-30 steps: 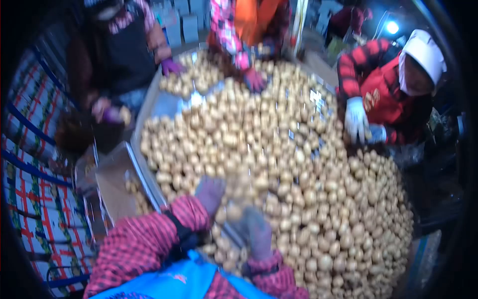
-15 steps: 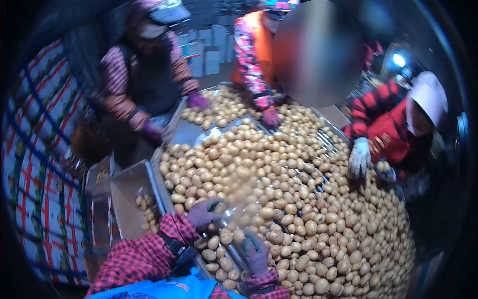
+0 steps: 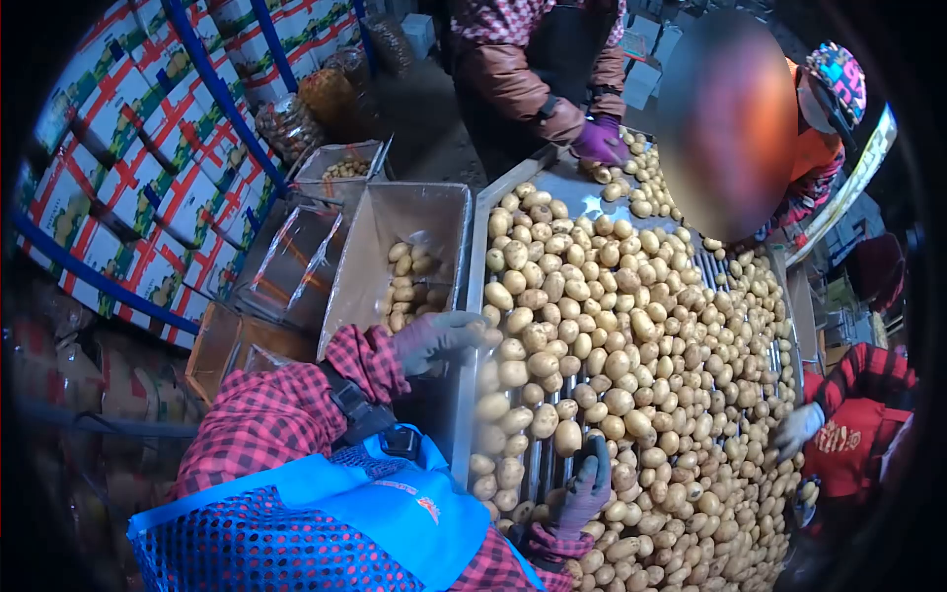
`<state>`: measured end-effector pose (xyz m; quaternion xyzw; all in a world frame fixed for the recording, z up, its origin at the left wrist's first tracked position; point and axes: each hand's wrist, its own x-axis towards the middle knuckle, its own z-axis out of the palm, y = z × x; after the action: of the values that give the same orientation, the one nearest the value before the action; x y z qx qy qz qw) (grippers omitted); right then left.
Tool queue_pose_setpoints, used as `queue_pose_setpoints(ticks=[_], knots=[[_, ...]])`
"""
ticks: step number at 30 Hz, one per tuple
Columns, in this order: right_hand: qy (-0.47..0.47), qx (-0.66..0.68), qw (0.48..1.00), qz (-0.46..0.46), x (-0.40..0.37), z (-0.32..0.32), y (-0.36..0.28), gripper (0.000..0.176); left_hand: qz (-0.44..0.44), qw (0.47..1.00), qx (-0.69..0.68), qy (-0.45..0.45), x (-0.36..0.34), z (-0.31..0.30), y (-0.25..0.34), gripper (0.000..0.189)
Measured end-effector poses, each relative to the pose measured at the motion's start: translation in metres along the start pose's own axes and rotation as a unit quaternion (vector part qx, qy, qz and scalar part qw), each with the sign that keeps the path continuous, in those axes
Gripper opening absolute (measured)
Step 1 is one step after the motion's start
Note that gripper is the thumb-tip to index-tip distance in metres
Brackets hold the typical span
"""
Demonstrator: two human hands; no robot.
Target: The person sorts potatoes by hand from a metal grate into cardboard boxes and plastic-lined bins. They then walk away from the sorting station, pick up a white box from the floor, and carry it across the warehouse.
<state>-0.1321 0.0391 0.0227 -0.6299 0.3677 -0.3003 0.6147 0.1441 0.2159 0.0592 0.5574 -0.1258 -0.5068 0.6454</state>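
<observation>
Extends the left hand [image 3: 434,340] to the metal rim [image 3: 475,257] near the box [image 3: 380,217], with fingers straight; cannot tell if gripping any potatoes [image 3: 631,296]; holds the right hand [image 3: 584,483] open among potatoes spread over rollers [image 3: 534,476], fingertips just beside one.

Surface [image 3: 474,286]: one. Potatoes [image 3: 637,370]: hundreds, too packed to count. Wearer's gloved hands: two, one left hand [image 3: 439,340], one right hand [image 3: 584,490]. Co-workers at the surface: three, one in purple glove [image 3: 601,142], one in orange vest [image 3: 804,145], one in red apron [image 3: 843,447]. Open boxes [image 3: 350,266] left of the surface: four, two with potatoes inside. Printed cartons [image 3: 128,187]: over ten, overlapping, exact count unclear. Blue bars [image 3: 223,91]: at least three.
</observation>
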Motion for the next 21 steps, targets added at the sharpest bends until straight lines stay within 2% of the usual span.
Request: queue_pose_setpoints(ticks=[3,4,5,7,8,10,12,13,14,15,16,18,19,21], knots=[[0.003,-0.018,1.000,-0.024,-0.001,0.003,0.000,0.044,-0.028,0.998,-0.039,0.034,-0.014,-0.017,-0.012,0.043],[0.004,-0.010,1.000,-0.021,0.000,0.003,0.001,0.045,-0.026,0.990,-0.128,0.047,-0.018,-0.017,-0.012,0.041],[0.005,-0.002,1.000,-0.017,0.000,0.002,0.001,0.045,-0.026,0.990,-0.129,0.046,-0.016,-0.031,-0.025,0.041],[0.004,0.003,1.000,-0.011,0.000,0.001,0.001,0.045,0.039,0.994,-0.077,0.065,-0.010,-0.060,-0.048,0.041],[0.003,0.010,1.000,-0.005,0.000,0.001,0.001,0.044,-0.008,0.981,-0.163,0.107,-0.014,-0.067,-0.046,0.029],[0.005,0.023,1.000,-0.004,0.000,0.001,0.004,0.044,-0.052,0.960,-0.222,0.165,-0.006,-0.107,-0.037,0.032],[0.007,0.036,0.999,-0.003,-0.001,0.001,0.003,0.044,0.194,0.953,-0.223,0.072,0.023,-0.204,-0.025,0.033],[0.006,0.037,0.999,0.003,-0.002,0.002,0.000,0.045,0.166,0.948,-0.267,0.046,0.041,-0.287,0.004,0.038],[0.004,0.039,0.999,0.006,-0.002,0.004,-0.001,0.045,0.153,0.925,-0.267,0.221,0.042,-0.273,0.044,0.044],[0.004,0.043,0.999,0.004,-0.002,0.004,0.001,0.045,0.138,0.874,-0.259,0.388,0.036,-0.252,0.076,0.050],[-0.009,0.013,1.000,-0.010,-0.001,0.000,0.006,0.045,0.142,0.875,-0.259,0.384,0.039,-0.274,0.065,0.050],[-0.024,-0.027,0.999,-0.026,0.003,-0.004,0.009,0.045,0.102,0.948,-0.233,0.192,0.047,-0.333,0.020,0.048],[-0.020,-0.028,0.999,-0.022,0.001,-0.005,0.010,0.045,0.097,0.949,-0.232,0.191,0.044,-0.304,0.012,0.048],[-0.018,-0.023,0.999,-0.029,0.001,-0.003,0.012,0.044,0.147,0.905,-0.166,0.363,0.032,-0.198,0.007,0.076]])
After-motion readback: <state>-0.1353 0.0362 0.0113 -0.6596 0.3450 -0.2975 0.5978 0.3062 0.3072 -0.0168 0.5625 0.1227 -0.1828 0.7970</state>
